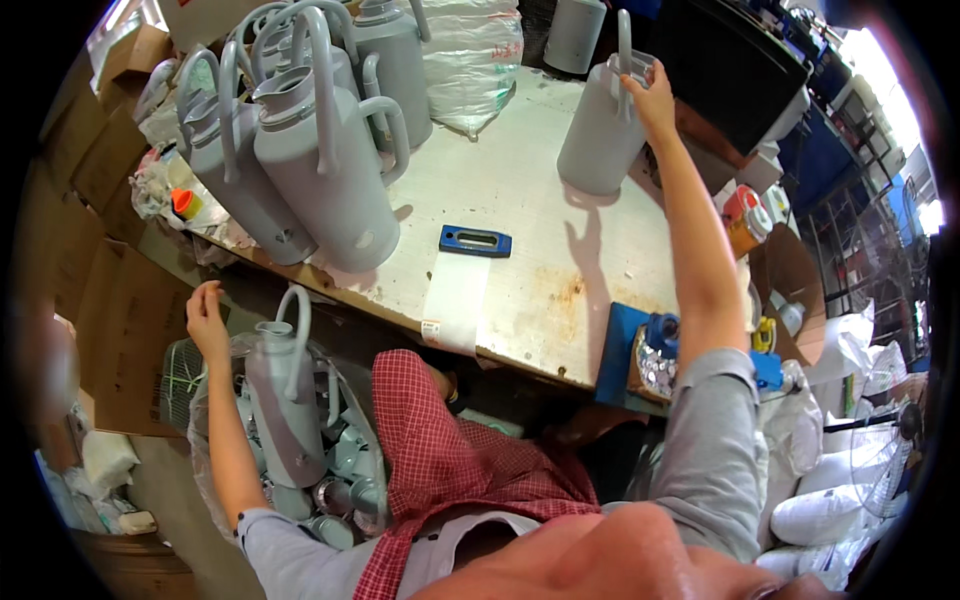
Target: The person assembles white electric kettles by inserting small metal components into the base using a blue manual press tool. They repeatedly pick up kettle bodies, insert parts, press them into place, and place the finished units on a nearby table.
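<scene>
My right hand (655, 105) is at the upper right side of a grey plastic jug (598, 140), fingers closed on it near the handle. That jug stands upright on the white worktable (520, 310). My left hand (207, 325) is raised off the table's left end, holding nothing, its fingers loosely apart. Just right of it, another grey jug (285, 400) with a looped handle leans in a clear plastic bag (215, 430), among several small grey and shiny round parts (350, 450). At the table's left side stands a cluster of grey jugs (335, 170) with looped handles.
A blue tool with a slot (475, 241) lies mid-table. A white sack (470, 60) stands at the back. At the right front are a box of shiny parts (655, 365) and an orange jar (745, 220). Cardboard boxes (140, 340) line the left.
</scene>
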`<act>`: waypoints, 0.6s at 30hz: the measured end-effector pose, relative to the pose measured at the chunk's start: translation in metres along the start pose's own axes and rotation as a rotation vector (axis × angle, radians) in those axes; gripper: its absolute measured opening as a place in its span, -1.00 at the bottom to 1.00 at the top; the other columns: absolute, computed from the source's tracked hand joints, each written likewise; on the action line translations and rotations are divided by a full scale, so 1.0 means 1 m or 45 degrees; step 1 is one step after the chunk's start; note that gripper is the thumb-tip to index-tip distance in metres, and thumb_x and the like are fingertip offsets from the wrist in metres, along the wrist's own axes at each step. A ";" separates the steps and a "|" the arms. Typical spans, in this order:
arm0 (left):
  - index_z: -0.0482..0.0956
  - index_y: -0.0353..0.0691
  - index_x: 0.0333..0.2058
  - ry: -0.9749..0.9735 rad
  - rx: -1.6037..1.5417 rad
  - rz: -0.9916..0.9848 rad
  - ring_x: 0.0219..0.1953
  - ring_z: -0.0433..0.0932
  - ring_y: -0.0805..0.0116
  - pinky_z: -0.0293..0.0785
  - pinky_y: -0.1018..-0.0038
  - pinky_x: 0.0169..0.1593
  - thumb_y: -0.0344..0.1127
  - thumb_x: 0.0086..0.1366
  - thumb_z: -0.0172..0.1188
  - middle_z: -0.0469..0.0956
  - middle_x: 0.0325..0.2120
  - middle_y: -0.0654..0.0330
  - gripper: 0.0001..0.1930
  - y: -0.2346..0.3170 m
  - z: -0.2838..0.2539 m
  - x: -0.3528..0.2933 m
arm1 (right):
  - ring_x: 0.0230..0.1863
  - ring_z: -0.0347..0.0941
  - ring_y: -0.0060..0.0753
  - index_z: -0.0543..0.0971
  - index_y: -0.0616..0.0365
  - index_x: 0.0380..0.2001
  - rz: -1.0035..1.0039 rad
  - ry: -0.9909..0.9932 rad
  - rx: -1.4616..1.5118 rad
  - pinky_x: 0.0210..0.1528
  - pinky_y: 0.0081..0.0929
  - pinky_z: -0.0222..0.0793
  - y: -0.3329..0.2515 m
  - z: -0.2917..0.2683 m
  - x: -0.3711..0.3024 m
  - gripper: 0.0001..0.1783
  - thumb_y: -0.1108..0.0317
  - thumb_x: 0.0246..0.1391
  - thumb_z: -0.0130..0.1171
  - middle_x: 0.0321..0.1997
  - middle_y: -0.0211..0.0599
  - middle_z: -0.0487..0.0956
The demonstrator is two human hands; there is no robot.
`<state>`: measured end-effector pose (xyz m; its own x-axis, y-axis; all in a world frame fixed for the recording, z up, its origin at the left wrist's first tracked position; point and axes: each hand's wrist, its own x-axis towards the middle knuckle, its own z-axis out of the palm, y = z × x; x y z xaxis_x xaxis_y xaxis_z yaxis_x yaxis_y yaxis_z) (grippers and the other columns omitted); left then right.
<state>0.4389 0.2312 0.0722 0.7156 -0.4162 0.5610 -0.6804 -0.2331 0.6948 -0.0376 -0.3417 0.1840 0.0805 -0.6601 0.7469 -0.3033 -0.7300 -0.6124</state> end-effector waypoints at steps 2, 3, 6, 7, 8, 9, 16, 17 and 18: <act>0.60 -0.23 -0.26 -0.314 -0.302 -0.092 -0.32 0.51 0.43 0.41 0.51 -0.19 -0.25 0.32 0.16 0.55 -0.33 0.22 -0.82 0.065 0.022 -0.051 | 0.02 0.47 -0.02 0.45 0.31 0.03 0.191 -0.203 0.204 0.06 -0.24 0.33 0.013 0.015 0.006 -0.37 0.10 -0.02 0.31 0.01 0.07 0.52; 0.58 -0.25 -0.24 -0.577 -0.271 -0.097 -0.24 0.52 0.39 0.43 0.44 -0.11 -0.27 0.23 0.19 0.55 -0.31 0.24 -0.81 0.071 0.025 -0.089 | 0.01 0.48 -0.02 0.46 0.28 0.01 0.237 -0.142 0.075 0.05 -0.24 0.33 0.006 0.027 0.000 -0.38 0.07 -0.01 0.31 -0.02 0.05 0.54; 0.58 -0.15 -0.21 -0.921 0.209 0.710 -0.07 0.44 0.12 0.31 0.18 0.06 0.00 -0.04 0.39 0.51 -0.17 0.19 -0.53 0.139 0.054 -0.178 | -0.09 0.52 -0.02 0.54 0.17 -0.11 0.261 0.021 -0.129 -0.01 -0.22 0.34 -0.064 0.039 -0.026 -0.52 0.01 0.06 0.24 -0.16 -0.01 0.59; 0.57 -0.13 -0.19 -0.894 0.253 0.737 -0.03 0.39 0.13 0.26 0.15 0.08 0.00 -0.04 0.39 0.49 -0.15 0.19 -0.53 0.129 0.061 -0.201 | -0.14 0.54 -0.03 0.58 0.12 -0.21 0.203 0.102 -0.077 -0.06 -0.19 0.35 -0.106 0.026 -0.033 -0.61 0.00 0.12 0.19 -0.24 -0.04 0.61; 0.58 -0.14 -0.24 -0.834 0.274 0.738 -0.06 0.38 0.16 0.25 0.13 0.05 -0.07 -0.02 0.38 0.47 -0.20 0.22 -0.60 0.124 0.072 -0.210 | -0.20 0.54 -0.08 0.59 0.15 -0.26 0.183 0.149 -0.199 -0.13 -0.22 0.37 -0.118 0.005 -0.030 -0.61 0.01 0.15 0.17 -0.29 -0.03 0.62; 0.58 -0.17 -0.34 -0.823 0.262 0.721 -0.13 0.40 0.19 0.29 0.18 -0.01 -0.18 0.00 0.34 0.48 -0.28 0.23 -0.72 0.128 0.080 -0.210 | -0.50 0.30 -0.54 0.55 0.16 -0.38 0.049 0.122 -0.005 -0.43 -0.48 0.22 -0.132 -0.024 -0.030 -0.53 -0.10 0.18 0.15 -0.55 -0.42 0.44; 0.53 -0.18 -0.48 -0.429 0.453 0.871 -0.35 0.44 0.06 0.34 0.22 -0.23 -0.33 -0.01 0.33 0.50 -0.50 0.14 -0.85 0.072 0.041 -0.170 | -0.66 0.07 -0.79 0.50 0.35 -0.04 0.172 -0.314 0.973 -0.61 -0.72 -0.05 -0.286 -0.143 -0.113 -0.52 0.08 0.27 0.07 -0.59 -0.61 0.26; 0.56 -0.20 -0.44 -0.434 0.542 0.706 -0.37 0.43 0.04 0.38 0.21 -0.19 -0.31 0.00 0.31 0.49 -0.48 0.14 -0.84 0.065 0.029 -0.161 | -0.66 0.11 -0.79 0.50 0.35 -0.05 0.162 -0.324 1.012 -0.62 -0.73 -0.03 -0.296 -0.151 -0.132 -0.51 0.06 0.27 0.06 -0.62 -0.59 0.28; 0.56 -0.23 -0.36 -0.611 0.573 0.539 -0.32 0.46 0.07 0.40 0.22 -0.16 -0.30 0.06 0.32 0.52 -0.43 0.14 -0.80 0.052 0.020 -0.157 | -0.66 0.14 -0.76 0.52 0.31 -0.11 0.131 -0.368 1.091 -0.63 -0.72 0.00 -0.292 -0.154 -0.153 -0.53 0.04 0.28 0.04 -0.65 -0.59 0.29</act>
<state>0.2880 0.2669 0.0117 0.3038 -0.8599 0.4102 -0.9523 -0.2610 0.1583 -0.1077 -0.0003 0.2889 0.3620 -0.6638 0.6545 0.4782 -0.4704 -0.7416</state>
